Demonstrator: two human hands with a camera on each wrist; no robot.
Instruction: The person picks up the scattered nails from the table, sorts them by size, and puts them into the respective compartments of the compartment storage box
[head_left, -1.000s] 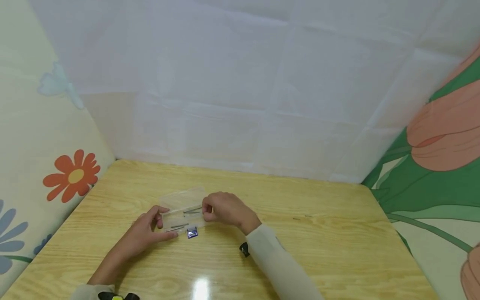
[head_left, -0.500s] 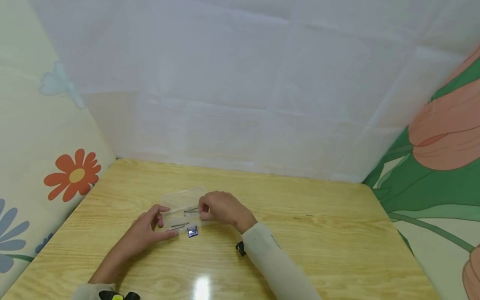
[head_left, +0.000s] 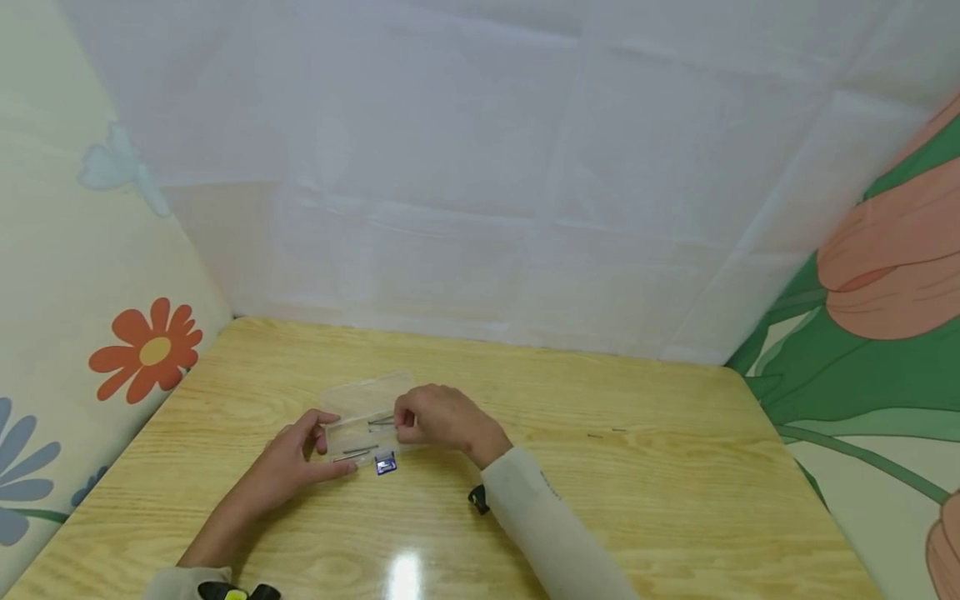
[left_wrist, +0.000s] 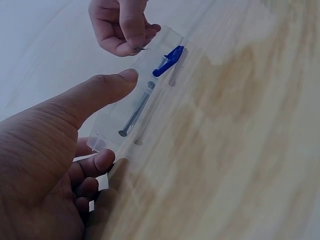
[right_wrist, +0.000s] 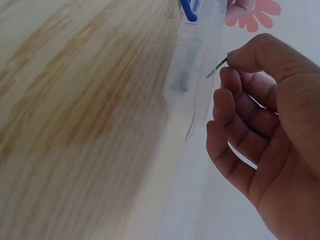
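A clear plastic box [head_left: 347, 437] stands on the table with its lid [head_left: 367, 393] raised at the back. On its front hangs a blue latch [head_left: 386, 463]. Long nails [left_wrist: 135, 112] lie inside at the left, and more metal pieces [head_left: 380, 421] lie toward the right. My left hand [head_left: 292, 461] holds the box's left end, thumb along the front side and fingers around the end. Over the right end, my right hand [head_left: 444, 421] pinches a small nail [right_wrist: 218, 67] between thumb and index finger; its point sticks out over the box.
Two thin nails lie apart on the table at the right, a farther nail [head_left: 618, 430] and a nearer nail [head_left: 594, 436]. A white cloth [head_left: 450, 250] hangs behind the wooden table [head_left: 675, 500]. Flowered cloths flank it at left and right.
My right hand has shifted slightly left over the box, still pinching. My left hand and the box stay in place.
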